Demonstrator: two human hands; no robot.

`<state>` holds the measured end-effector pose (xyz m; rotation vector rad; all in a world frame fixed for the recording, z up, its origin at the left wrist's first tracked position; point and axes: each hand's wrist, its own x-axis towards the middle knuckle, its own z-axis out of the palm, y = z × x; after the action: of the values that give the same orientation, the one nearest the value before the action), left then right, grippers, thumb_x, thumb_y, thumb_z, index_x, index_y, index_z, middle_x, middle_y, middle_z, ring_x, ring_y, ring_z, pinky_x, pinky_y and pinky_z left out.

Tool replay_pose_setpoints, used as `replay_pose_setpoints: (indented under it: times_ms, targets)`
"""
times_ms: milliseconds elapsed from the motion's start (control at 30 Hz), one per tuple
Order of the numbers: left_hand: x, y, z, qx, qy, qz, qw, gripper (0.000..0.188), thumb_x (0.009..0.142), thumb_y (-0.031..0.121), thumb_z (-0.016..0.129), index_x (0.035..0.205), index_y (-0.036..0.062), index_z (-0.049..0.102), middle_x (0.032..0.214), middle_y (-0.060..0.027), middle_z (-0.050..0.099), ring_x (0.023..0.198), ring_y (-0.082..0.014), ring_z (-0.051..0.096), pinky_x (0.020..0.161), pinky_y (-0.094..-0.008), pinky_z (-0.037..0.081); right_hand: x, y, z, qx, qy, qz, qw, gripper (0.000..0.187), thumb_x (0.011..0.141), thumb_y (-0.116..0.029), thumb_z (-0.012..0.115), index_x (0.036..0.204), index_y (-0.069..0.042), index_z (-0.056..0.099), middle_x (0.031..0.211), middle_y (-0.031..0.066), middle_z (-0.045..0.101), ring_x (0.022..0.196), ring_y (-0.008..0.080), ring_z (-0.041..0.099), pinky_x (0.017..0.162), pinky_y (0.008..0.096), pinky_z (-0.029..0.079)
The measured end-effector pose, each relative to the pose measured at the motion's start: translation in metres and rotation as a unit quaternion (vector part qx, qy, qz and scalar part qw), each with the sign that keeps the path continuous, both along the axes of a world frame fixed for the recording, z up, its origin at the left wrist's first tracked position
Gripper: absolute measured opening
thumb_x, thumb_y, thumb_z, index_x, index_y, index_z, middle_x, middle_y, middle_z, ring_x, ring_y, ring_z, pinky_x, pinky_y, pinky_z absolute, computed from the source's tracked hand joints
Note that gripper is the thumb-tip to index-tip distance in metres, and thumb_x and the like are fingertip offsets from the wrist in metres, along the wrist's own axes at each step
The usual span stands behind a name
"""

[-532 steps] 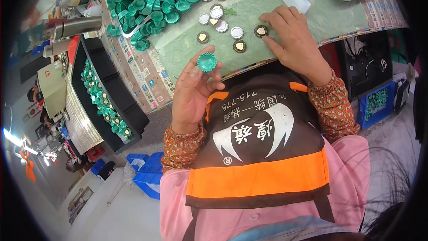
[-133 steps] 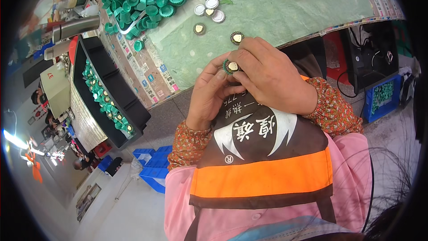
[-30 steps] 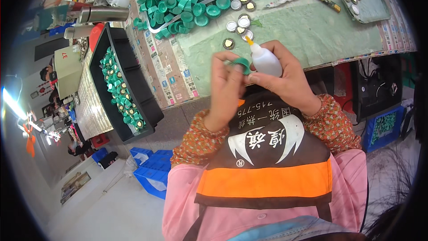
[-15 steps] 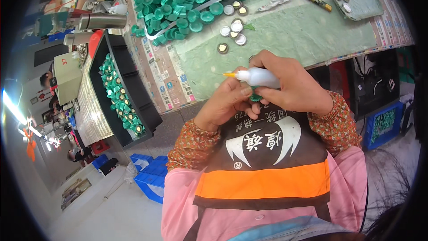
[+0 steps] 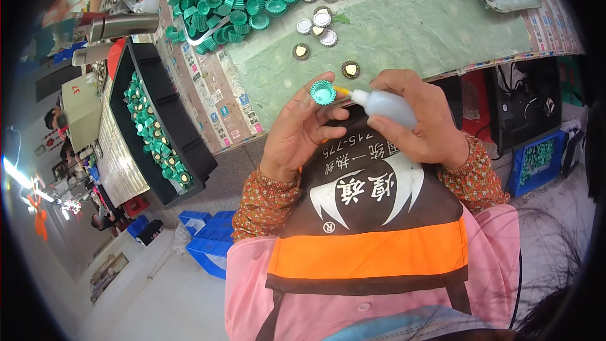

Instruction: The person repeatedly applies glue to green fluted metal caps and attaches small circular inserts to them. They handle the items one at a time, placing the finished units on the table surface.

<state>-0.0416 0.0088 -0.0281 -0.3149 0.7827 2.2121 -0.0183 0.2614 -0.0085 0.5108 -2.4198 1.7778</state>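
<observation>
At the green-covered table's [image 5: 435, 31] edge, left hand [image 5: 291, 131] pinches cap [image 5: 322, 93], right hand [image 5: 429, 123] clasps bottle [image 5: 388, 108]

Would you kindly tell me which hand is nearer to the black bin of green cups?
The left hand. It holds a green cup to the right of the black bin; the right hand, gripping the squeeze bottle, is farther right.

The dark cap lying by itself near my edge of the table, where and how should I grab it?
Probably take the dark cap by opposite sides of its crimped rim, thumb against finger, coming from above: it lies flat on the green sheet, pale centre up, its round rim exposed and no other cap touching it.
</observation>
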Motion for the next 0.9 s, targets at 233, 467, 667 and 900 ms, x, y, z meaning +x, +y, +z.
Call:
replay_pose_setpoints:
  times_ms: [233,467,667,900]
  targets:
    - [0.003,0.001,-0.002,-0.004,0.018,0.003,1.000,0.060,0.103,0.024,0.058,0.153,0.0012,0.032,0.128,-0.0207,0.061,0.105,-0.0241,0.069,0.085,-0.0377,0.065,0.000,-0.008,-0.005,0.018,0.077,0.008,0.997,0.033,0.081,-0.017,0.080,0.107,-0.004,0.065,0.087,0.0121,0.068,0.073,0.0328,0.068,0.063,0.0388,0.054]
    - [0.003,-0.003,-0.007,-0.001,0.016,0.001,1.000,0.061,0.103,0.015,0.057,0.154,-0.0020,0.028,0.132,-0.0263,0.058,0.106,-0.0299,0.069,0.087,-0.0432,0.065,0.000,-0.012,-0.004,0.024,0.089,0.020,0.996,0.029,0.082,-0.018,0.081,0.101,-0.004,0.065,0.077,0.0108,0.064,0.065,0.0327,0.065,0.057,0.0399,0.051]
    - [0.005,-0.002,-0.008,-0.018,0.024,-0.001,1.000,0.060,0.102,0.015,0.058,0.153,-0.0016,0.030,0.133,-0.0271,0.058,0.106,-0.0286,0.070,0.089,-0.0431,0.064,-0.001,-0.013,-0.001,0.017,0.091,0.032,0.995,0.030,0.083,-0.021,0.081,0.102,-0.003,0.065,0.076,0.0116,0.064,0.066,0.0330,0.065,0.057,0.0401,0.050]
    - [0.007,0.000,-0.007,-0.046,0.043,-0.019,0.998,0.054,0.102,0.019,0.059,0.149,0.0005,0.038,0.134,-0.0244,0.059,0.105,-0.0250,0.069,0.087,-0.0383,0.064,0.001,-0.013,-0.003,0.035,0.088,0.039,0.995,0.029,0.085,-0.021,0.079,0.103,-0.003,0.064,0.075,0.0126,0.064,0.066,0.0332,0.066,0.057,0.0411,0.050]
